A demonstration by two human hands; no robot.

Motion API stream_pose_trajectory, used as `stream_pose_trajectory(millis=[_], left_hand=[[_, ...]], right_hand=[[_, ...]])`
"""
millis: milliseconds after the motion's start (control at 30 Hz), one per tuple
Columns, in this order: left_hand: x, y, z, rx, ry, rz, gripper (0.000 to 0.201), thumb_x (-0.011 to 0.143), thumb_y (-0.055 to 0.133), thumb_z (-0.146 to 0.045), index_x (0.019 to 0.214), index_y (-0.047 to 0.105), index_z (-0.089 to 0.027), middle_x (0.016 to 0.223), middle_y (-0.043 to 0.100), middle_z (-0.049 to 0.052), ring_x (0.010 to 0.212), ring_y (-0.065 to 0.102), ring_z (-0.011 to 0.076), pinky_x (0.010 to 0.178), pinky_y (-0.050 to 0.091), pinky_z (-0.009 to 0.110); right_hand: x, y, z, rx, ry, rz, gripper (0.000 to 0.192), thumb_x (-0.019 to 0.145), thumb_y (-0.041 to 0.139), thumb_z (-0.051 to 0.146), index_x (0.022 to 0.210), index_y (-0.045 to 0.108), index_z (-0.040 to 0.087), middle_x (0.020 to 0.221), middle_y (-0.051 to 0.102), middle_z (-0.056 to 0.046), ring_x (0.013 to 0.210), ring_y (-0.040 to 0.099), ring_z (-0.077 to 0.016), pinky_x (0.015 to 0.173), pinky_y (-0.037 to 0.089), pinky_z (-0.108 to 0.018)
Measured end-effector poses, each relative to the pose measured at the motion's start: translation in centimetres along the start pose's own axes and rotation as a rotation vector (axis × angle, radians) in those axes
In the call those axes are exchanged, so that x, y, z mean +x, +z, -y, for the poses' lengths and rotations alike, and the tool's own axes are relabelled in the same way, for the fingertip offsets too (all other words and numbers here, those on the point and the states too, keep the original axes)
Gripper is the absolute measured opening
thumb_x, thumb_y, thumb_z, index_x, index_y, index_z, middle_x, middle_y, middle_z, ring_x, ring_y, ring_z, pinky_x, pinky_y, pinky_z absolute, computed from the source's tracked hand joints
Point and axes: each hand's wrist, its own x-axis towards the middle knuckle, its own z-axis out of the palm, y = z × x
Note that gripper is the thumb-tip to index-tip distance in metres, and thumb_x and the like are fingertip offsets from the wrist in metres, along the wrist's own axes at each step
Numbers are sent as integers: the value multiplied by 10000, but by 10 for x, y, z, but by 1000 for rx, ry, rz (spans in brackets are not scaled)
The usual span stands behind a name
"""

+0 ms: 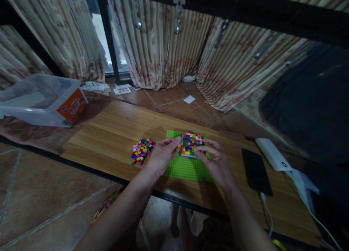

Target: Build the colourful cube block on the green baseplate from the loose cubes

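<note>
Two bare hands meet over a green baseplate [188, 167] lying flat on a wooden tabletop [109, 134], both closed on a small block of multicoloured bricks [191, 145] that sits on the plate's far half. The left hand [163, 154] pinches the block's left edge between thumb and fingertips, its grip clasped on the bricks; the right hand [215, 160] curls around the block's right and near edge, its grip likewise grasping the same block, so the brick mosaic lies directly between the two hands and is touched by both. The block's top face shows red, yellow, green, blue and pink studs (whether it is pressed onto the plate or lifted slightly off it cannot be told from this view). Just left of the left hand, on the bare wood, lies a loose pile of small bricks [142, 150] in the same colours, apart from the plate. To the right of the right hand a dark phone [256, 171] rests face up on the tabletop with a cable at its near end, and beyond it a white power bank [272, 153] lies near the tabletop's right edge. At far left a clear plastic tub [35, 98] with an orange label stands tilted off the wooden surface. Striped curtains [163, 47] hang behind, above a tiled floor [180, 105] strewn with a few papers.
</note>
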Motion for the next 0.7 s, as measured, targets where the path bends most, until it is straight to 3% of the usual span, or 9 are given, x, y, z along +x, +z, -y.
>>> stream_pose_trajectory(millis=[533, 700], left_hand=[[3, -1, 2, 65, 20, 53, 439, 654, 766, -532, 661, 607, -123, 528, 447, -48, 423, 275, 15, 424, 144, 193], [3, 0, 2, 80, 27, 42, 426, 666, 762, -511, 633, 587, -125, 527, 447, -46, 424, 275, 15, 424, 143, 193]], right_hand=[[-6, 13, -6, -40, 55, -86, 145, 772, 698, 433, 811, 775, 316, 1262, 566, -49, 1207, 494, -272, 1055, 332, -490], [-5, 20, -7, 115, 157, -120, 133, 724, 724, 408, 777, 771, 295, 1230, 583, -59, 1152, 540, -266, 1014, 374, -454]])
